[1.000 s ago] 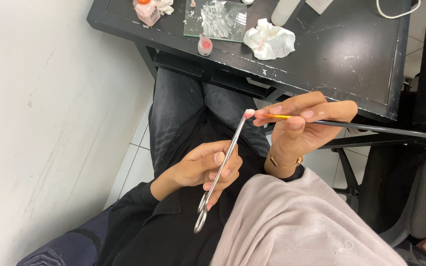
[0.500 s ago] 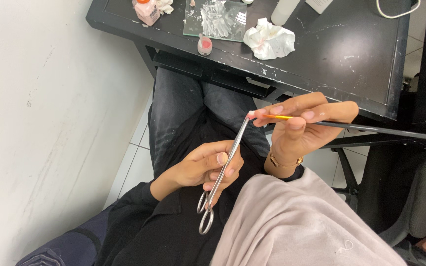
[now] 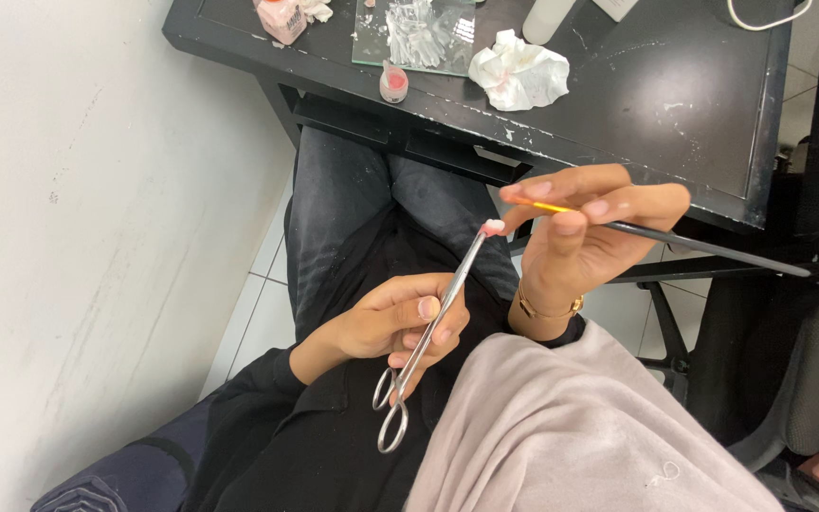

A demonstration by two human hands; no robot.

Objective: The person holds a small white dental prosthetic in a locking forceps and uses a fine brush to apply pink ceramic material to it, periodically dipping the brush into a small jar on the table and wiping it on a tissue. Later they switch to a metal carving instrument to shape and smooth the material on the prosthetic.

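Head view: looking down over a lap, with a black desk (image 3: 675, 104) at the top as the landmark.
Left hand (image 3: 400, 322): sitting below the desk's near edge, over the lap; fingers curled shut around the shaft of the metal forceps (image 3: 428, 337), thumb lying along the top.
Metal forceps: slanting up and right from the ring handles (image 3: 391, 412), hanging free below the left hand, toward the desk's near edge; tips pinching a small pink-white piece (image 3: 492, 227).
Small pink-white piece: hovering just below the desk's near edge, over the dark jeans (image 3: 353, 209), touching the forceps tips and sitting just beside the brush end.
Right hand (image 3: 585, 242): hanging just below the desk's near edge, right of the left hand; fingers closed in a pinch on a thin brush (image 3: 656, 232), index and thumb pressing the yellow part near the tip.
Thin brush: lying almost level, dark handle running out to the right under the desk's front edge, tip meeting the pink-white piece.
Wrist: wearing a gold bracelet (image 3: 544, 308), below the desk, just above a pale pink cloth (image 3: 561, 427).
On the desk: crumpled white tissue (image 3: 520, 74) near the front edge; glass slab (image 3: 416, 33) to its left; small pink pot (image 3: 392, 83) at the front edge; pink jar (image 3: 284, 17) at the far left corner.
Left of the desk: white wall (image 3: 87, 237) running down the frame.
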